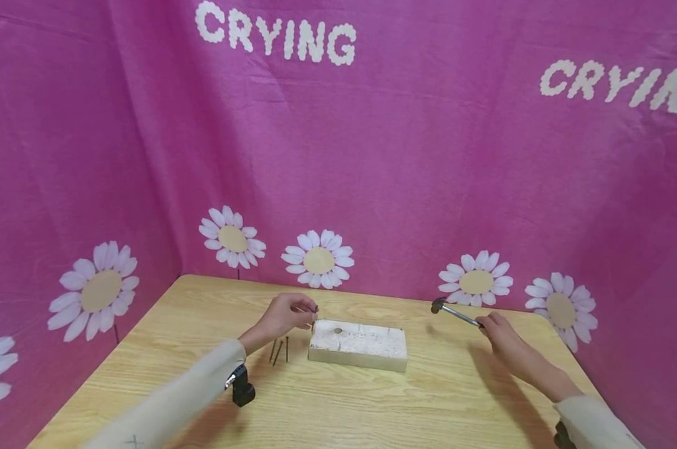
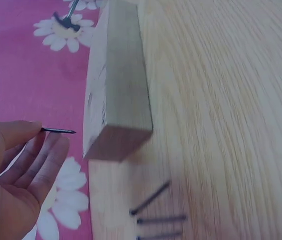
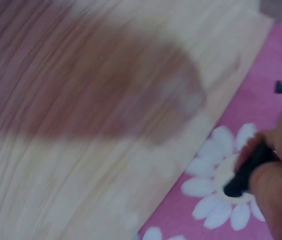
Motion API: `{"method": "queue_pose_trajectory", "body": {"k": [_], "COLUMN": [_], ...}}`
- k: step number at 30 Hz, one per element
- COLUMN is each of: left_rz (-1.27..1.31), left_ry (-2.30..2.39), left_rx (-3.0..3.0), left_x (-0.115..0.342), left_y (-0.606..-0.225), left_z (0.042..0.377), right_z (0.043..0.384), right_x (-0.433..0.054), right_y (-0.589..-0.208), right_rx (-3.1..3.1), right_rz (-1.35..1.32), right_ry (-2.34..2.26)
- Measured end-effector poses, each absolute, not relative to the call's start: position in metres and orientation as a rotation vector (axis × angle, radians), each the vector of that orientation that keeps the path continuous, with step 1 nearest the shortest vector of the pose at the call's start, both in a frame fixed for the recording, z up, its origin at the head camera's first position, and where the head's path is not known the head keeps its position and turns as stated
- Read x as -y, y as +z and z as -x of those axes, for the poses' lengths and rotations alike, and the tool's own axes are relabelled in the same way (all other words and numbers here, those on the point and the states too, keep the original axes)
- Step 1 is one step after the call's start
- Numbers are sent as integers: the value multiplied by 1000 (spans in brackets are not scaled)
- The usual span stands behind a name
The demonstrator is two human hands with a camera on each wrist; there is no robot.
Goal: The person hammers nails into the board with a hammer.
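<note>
While the thumb and fingertips of the left hand (image 1: 281,316) pinch a dark nail (image 2: 58,131), its tip points toward the near-left end of a wooden block (image 1: 358,355); contact cannot be told. Remaining fingers loosely bent. Block lies flat on the wood-grain tabletop (image 1: 338,411), nearer the far edge than the near one; top whitish and scuffed, brown spot (image 1: 338,330) toward its left end. Three loose nails (image 2: 161,219) lie left of it. Right hand (image 1: 507,348) grips a claw hammer (image 1: 459,313) by its black handle, raised near the tabletop's far right corner. Beyond the far edge: pink cloth (image 1: 400,156), white daisies (image 1: 318,259).
</note>
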State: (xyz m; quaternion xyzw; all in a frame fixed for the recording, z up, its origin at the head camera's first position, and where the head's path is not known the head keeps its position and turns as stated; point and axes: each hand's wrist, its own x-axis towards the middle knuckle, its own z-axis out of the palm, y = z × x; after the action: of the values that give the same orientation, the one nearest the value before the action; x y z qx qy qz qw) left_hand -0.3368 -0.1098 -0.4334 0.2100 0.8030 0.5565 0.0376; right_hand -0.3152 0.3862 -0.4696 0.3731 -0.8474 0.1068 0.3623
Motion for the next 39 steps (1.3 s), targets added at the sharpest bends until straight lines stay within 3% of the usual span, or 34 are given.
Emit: {"method": "queue_pose_trajectory", "body": {"k": [21,39], "left_rz": [-749,-775], "left_ry": [1828,1847], "left_rx": [-2344,-2268], "left_x": [16,-6], "left_y": [-446,-460], "left_z": [337,347], "right_z": [307,300], "right_x": [-350,-314], "right_y": [-417,-415], "right_rx": [2186,2248], "right_rz": [-834,-804], "right_ry": [185,389]}}
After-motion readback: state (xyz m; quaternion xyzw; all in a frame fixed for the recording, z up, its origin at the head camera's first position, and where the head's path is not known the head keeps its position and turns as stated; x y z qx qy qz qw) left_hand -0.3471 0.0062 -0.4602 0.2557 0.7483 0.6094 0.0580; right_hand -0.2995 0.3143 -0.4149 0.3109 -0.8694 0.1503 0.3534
